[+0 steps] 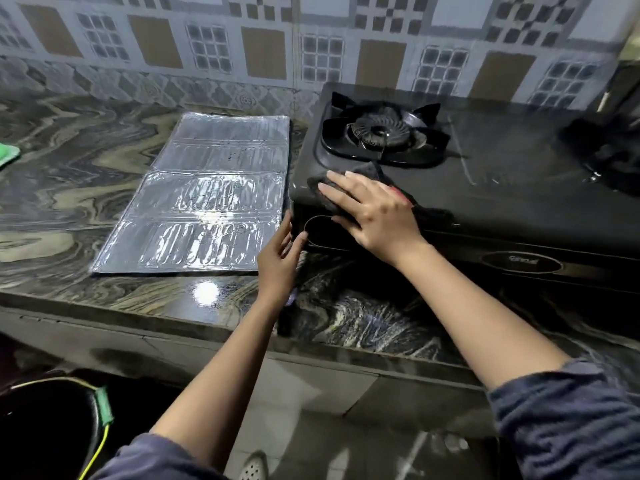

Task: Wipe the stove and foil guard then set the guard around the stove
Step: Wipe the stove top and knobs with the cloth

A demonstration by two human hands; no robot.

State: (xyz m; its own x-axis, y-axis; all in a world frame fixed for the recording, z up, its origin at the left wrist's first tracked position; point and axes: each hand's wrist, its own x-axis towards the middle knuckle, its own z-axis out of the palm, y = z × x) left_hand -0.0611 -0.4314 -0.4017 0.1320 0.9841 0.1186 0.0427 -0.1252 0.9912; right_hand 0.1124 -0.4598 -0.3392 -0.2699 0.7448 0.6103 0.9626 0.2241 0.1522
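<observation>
A black two-burner gas stove (502, 174) stands on the marbled counter at the right. My right hand (374, 209) lies flat on a dark cloth (367, 173), pressing it onto the stove's front left corner. My left hand (282, 254) rests against the stove's left front side, fingers apart, holding nothing. The silver foil guard (207, 199) lies flat and unfolded on the counter just left of the stove, with small dark specks on its far panels.
The left burner (381, 133) sits behind the cloth; the right burner (609, 154) is blurred at the frame edge. A green object (7, 154) lies at the far left of the counter (69, 174). Patterned wall tiles rise behind. A dark bucket (45, 431) stands below left.
</observation>
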